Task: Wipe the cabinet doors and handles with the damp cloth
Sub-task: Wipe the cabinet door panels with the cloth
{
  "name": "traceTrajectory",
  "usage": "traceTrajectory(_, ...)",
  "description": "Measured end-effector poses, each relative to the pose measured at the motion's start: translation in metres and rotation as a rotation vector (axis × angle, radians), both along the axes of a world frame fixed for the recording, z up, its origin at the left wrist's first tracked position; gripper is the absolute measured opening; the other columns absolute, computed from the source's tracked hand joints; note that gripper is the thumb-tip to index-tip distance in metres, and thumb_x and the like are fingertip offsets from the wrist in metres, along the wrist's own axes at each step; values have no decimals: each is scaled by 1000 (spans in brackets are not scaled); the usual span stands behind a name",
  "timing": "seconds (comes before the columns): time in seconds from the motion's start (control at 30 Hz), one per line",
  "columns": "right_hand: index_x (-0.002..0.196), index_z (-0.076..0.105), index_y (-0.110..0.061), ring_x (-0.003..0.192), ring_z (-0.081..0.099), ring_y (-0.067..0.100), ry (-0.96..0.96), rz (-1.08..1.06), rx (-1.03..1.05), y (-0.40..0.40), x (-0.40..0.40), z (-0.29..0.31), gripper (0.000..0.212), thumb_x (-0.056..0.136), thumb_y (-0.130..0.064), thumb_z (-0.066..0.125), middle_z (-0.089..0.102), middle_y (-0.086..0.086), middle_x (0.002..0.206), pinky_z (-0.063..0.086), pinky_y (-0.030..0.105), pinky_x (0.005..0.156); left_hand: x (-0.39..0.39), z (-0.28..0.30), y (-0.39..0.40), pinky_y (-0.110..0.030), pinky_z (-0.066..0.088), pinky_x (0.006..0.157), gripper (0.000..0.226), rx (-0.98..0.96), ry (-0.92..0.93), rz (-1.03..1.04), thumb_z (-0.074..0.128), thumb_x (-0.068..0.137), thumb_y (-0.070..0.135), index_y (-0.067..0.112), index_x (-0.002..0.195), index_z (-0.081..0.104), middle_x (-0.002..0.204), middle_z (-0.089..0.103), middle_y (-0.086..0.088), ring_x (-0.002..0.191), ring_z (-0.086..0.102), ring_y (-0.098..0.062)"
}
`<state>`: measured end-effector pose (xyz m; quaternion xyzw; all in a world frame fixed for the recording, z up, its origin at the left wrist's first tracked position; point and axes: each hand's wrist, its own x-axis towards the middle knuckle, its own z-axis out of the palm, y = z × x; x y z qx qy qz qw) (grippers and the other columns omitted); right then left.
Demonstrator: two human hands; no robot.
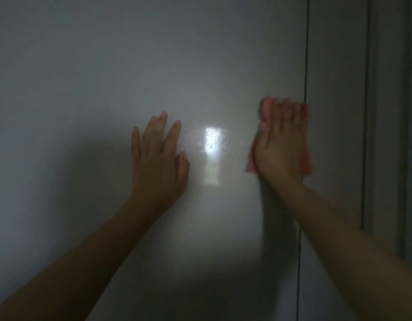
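Left hand (157,156) flat on cabinet door (107,66), right hand (281,147) pressing pink cloth (306,162)

Glossy door, soft cloth

I see the cabinet door (154,66) as a smooth, pale panel, glossy enough to mirror a bright patch of light (212,144), which looks speckled; the pink cloth (306,163) looks soft and matt.
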<state>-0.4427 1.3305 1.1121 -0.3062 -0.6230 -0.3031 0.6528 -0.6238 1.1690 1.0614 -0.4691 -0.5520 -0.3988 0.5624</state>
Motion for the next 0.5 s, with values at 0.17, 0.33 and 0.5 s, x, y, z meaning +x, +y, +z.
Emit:
traceTrajectory(0.17, 149, 29, -15, 145, 16, 30, -703, 74, 234, -12, 15, -92, 55, 96, -32, 35, 26, 11, 155, 11, 47, 118, 33, -10, 27, -49, 10, 114, 57, -34, 28, -5, 39, 86, 28, 6, 138, 44, 147, 36, -21, 136, 33, -36)
traceTrajectory(0.33, 146, 27, -7, 140, 28, 37, -394, 49, 126, 50, 89, -11, 53, 96, -24, 28, 34, 18, 149, 11, 49, 118, 50, -17, 42, -49, 13, 114, 58, -8, 26, -12, 38, 86, 30, 6, 137, 47, 146, 37, -22, 136, 31, -39)
traceTrajectory(0.5, 146, 33, -4, 141, 25, 37, -26, 37, -31, 41, 61, -28, 55, 97, -28, 22, 33, 20, 150, 11, 51, 118, 60, -15, 52, -55, 16, 113, 59, 29, -37, 16, 39, 83, 31, 2, 134, 48, 143, 39, -26, 135, 30, -45)
